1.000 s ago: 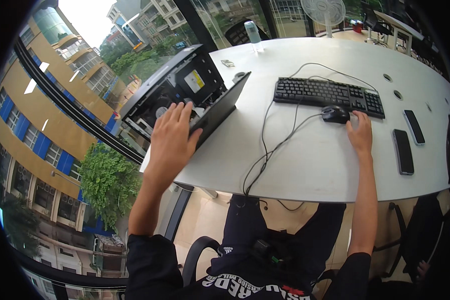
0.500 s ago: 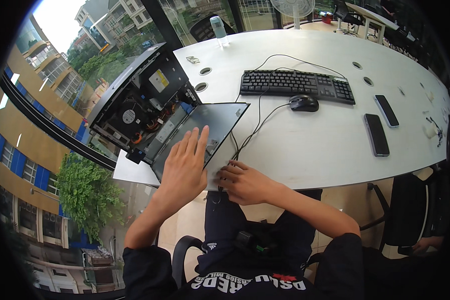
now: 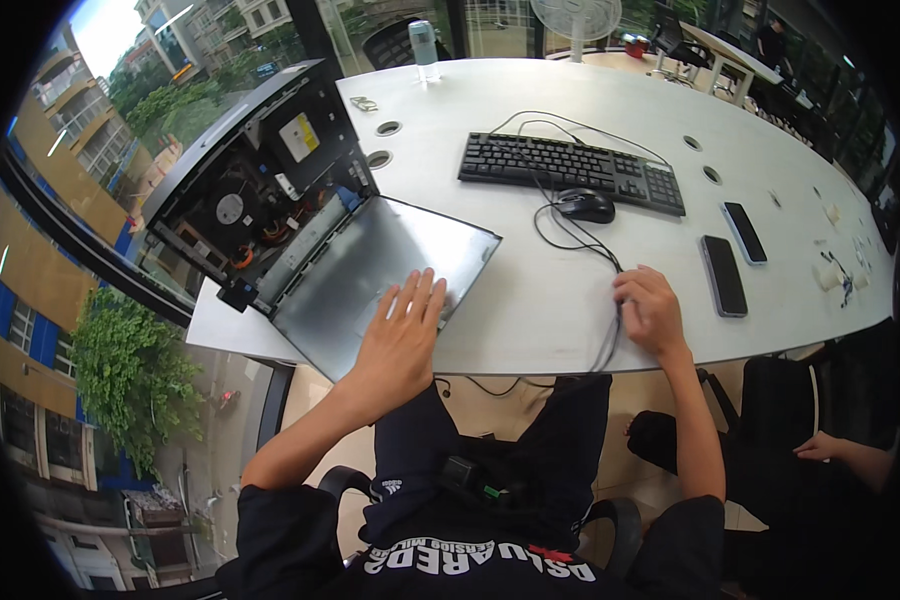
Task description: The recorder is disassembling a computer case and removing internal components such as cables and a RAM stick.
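At the left of a white table (image 3: 540,310), beside the window, an open desktop computer case (image 3: 260,180) with a round fan (image 3: 230,208), a labelled drive bay (image 3: 298,138) and bundled wires exposed inside. Sloping out from its base toward the near right, a side panel (image 3: 355,265) with a bare metal inner face. Over the near part of this panel, an open left hand (image 3: 403,345) with fingers extended and nearly straight, without any grip; light contact or mere hovering, cannot tell. Near the table's front edge, to the right of the panel, a closed right hand (image 3: 655,312) with fingers curled around thin dark cables (image 3: 604,350). Beyond it, a black mouse (image 3: 584,206) just in front of a black keyboard (image 3: 575,172), with cable loops around both. Farther right, well apart from the case, two dark phones (image 3: 724,276) side by side. By appearance, an early or intermediate stage of work on the case and cables: done, the lowering of the panel and the exposure of the interior; left, as far as visible, loose cable loops not yet gathered and a case not yet closed.
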